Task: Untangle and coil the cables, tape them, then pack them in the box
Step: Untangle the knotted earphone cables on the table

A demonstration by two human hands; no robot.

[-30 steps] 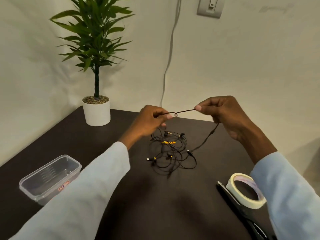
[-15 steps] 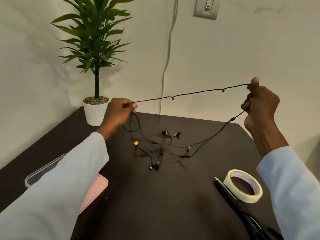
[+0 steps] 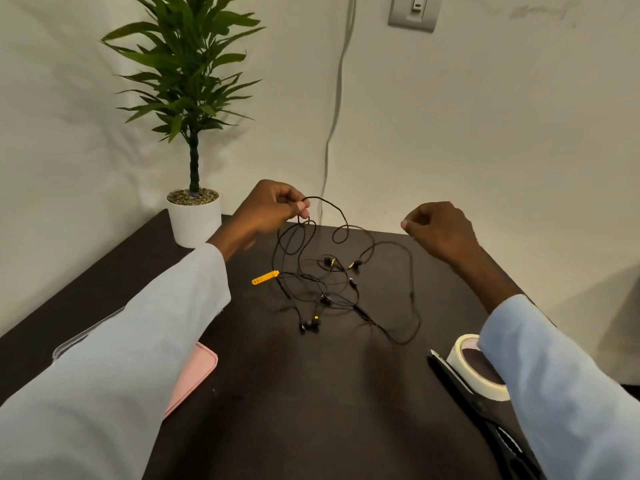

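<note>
A tangle of thin black earphone cables (image 3: 325, 289) with small yellow parts lies mid-table on the dark table (image 3: 311, 410). My left hand (image 3: 266, 209) is raised above the tangle's far left and pinches one strand between thumb and fingers. That strand loops down in loose curls to the pile. My right hand (image 3: 440, 230) hovers to the right of the loops with its fingers curled, and no cable shows in it. A yellow cable strap (image 3: 265, 277) lies left of the tangle. The clear box (image 3: 86, 337) is almost hidden under my left sleeve.
A roll of cream tape (image 3: 464, 362) and black scissors (image 3: 460, 386) lie at the right, partly under my right sleeve. A pink lid (image 3: 194, 375) sits at the left front. A potted plant (image 3: 194, 216) stands at the far left corner by the wall.
The strand was stretched wide between both hands; now my right hand has let it go and both hands have moved inward. The slack cable has dropped in loops onto the table.
</note>
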